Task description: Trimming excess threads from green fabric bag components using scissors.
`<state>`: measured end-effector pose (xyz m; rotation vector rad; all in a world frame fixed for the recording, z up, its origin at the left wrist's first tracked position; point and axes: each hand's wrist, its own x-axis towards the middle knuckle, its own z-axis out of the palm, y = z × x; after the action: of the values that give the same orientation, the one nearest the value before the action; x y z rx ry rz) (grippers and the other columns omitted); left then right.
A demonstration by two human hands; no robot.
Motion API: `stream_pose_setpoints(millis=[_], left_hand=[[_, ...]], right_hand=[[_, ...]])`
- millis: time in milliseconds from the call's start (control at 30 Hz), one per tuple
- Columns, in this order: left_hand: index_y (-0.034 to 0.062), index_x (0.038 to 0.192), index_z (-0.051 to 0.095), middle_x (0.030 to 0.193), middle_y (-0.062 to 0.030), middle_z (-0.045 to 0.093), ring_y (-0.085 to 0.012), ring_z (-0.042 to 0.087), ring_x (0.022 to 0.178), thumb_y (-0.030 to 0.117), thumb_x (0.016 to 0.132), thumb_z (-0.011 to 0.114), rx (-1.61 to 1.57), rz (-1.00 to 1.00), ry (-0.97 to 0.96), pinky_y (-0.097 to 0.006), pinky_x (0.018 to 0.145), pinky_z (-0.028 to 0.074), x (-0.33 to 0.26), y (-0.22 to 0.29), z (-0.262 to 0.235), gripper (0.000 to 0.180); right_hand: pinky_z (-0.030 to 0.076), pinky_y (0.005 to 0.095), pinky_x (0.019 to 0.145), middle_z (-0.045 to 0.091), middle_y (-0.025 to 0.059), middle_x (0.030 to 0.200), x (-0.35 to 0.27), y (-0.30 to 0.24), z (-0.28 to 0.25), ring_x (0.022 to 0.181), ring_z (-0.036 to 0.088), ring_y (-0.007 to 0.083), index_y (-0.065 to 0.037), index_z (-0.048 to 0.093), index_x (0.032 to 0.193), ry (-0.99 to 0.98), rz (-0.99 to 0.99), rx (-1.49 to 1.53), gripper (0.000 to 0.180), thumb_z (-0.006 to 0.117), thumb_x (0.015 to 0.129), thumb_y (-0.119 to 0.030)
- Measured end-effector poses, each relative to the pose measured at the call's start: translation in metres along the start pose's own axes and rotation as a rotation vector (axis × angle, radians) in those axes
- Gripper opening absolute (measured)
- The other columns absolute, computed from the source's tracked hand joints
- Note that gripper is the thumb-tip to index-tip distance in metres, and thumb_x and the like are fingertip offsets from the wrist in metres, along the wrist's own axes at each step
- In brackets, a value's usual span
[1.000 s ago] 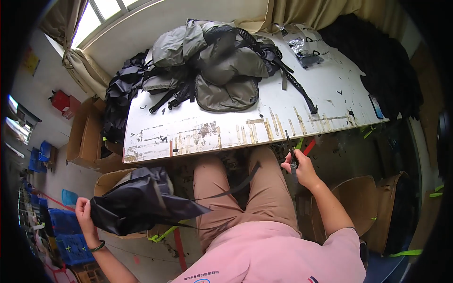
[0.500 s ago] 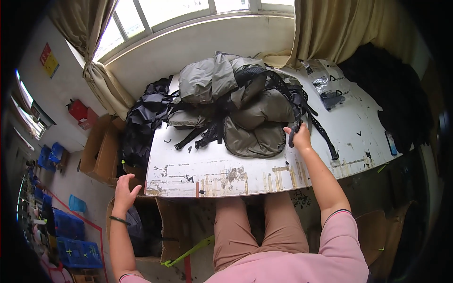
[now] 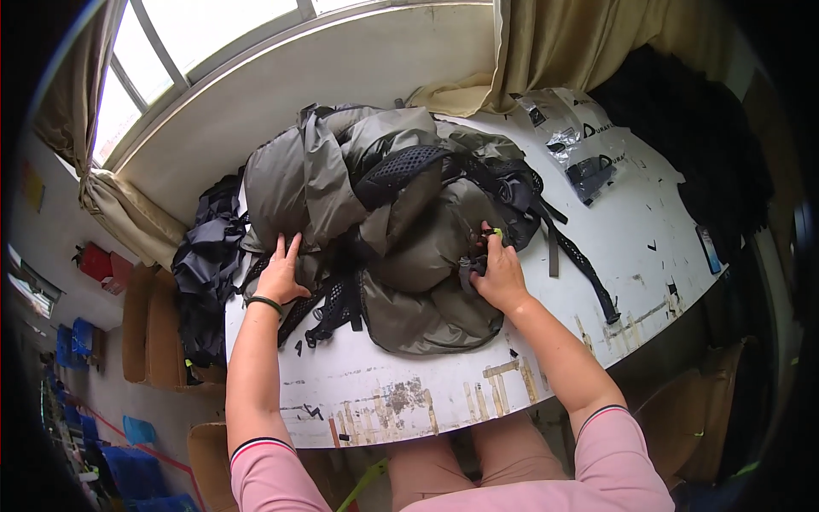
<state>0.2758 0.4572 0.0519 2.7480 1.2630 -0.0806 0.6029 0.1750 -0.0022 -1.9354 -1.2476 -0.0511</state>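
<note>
A heap of grey-olive backpacks [image 3: 426, 256] with black mesh straps lies across the white table. My left hand [image 3: 280, 280] rests on the left side of the heap, open, with its fingers spread over the fabric. On the right side of the heap, my right hand [image 3: 502, 271] is closed around something dark with a small yellow-green part. Its kind is hard to make out against the dark cloth. One black mesh strap [image 3: 590, 261] trails off the heap to the right.
Clear plastic bags [image 3: 589, 171] lie at the table's [image 3: 375, 418] far right, beside a pile of black fabric [image 3: 682, 136]. Dark fabric [image 3: 209, 273] hangs over the left edge near cardboard boxes [image 3: 149, 328]. Small black scraps dot the tabletop. A curtained window stands behind.
My left hand has come from beyond the table's left edge onto the heap. My right hand has moved against the backpacks' fabric. The view has shifted closer to the table.
</note>
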Motion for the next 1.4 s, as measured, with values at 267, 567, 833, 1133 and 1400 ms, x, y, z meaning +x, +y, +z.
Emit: stream_pose_setpoints(millis=[267,567,833,1133,1400], left_hand=[[0.0145,0.125,0.054,0.114,-0.0117,0.063,-0.0348,0.063,0.102,0.001,0.072,0.069,0.044,0.062,0.394,-0.045,0.085,0.052,0.025,-0.022,0.033,0.056],[-0.0013,0.098,0.067,0.079,0.0058,0.060,-0.0036,0.050,0.070,-0.001,0.081,0.053,-0.902,0.166,0.257,-0.021,0.065,0.042,0.023,0.006,-0.111,0.022],[-0.0017,0.102,0.066,0.082,0.0001,0.064,-0.0083,0.058,0.075,-0.001,0.080,0.053,-0.884,0.424,0.109,-0.023,0.068,0.048,-0.040,0.171,-0.209,0.026],[0.0150,0.102,0.059,0.085,-0.0053,0.056,-0.0213,0.059,0.080,0.012,0.078,0.062,0.294,0.796,0.174,-0.035,0.073,0.044,-0.204,0.197,-0.106,0.024],[0.0189,0.149,0.040,0.159,-0.0169,0.020,-0.0394,0.028,0.140,0.057,0.061,0.081,0.157,0.273,0.057,-0.076,0.107,0.017,-0.299,0.135,0.002,0.104]], right_hand=[[0.047,0.0438,0.076,0.067,0.0150,0.098,0.004,0.022,0.010,0.087,0.062,0.0387,-0.004,0.048,0.105,0.000,-0.095,-0.025,0.043,0.069,0.068,0.002],[0.052,0.0489,0.072,0.068,0.0150,0.087,-0.070,-0.016,-0.006,0.082,0.065,0.0401,-0.007,0.050,0.102,-0.044,0.173,0.178,0.040,0.070,0.067,-0.001],[0.051,0.0455,0.074,0.065,0.0209,0.107,-0.212,-0.131,0.063,0.089,0.064,0.0392,-0.003,0.049,0.106,-0.136,0.197,0.670,0.041,0.073,0.073,-0.003],[0.057,0.0352,0.070,0.072,0.0161,0.096,-0.222,-0.131,-0.071,0.080,0.072,0.0289,-0.006,0.047,0.096,-0.025,-0.202,0.831,0.038,0.080,0.079,-0.006],[0.052,0.0293,0.068,0.066,0.0156,0.120,-0.103,-0.062,-0.163,0.067,0.061,0.0168,-0.005,0.047,0.105,0.183,0.120,0.463,0.041,0.079,0.079,-0.003]])
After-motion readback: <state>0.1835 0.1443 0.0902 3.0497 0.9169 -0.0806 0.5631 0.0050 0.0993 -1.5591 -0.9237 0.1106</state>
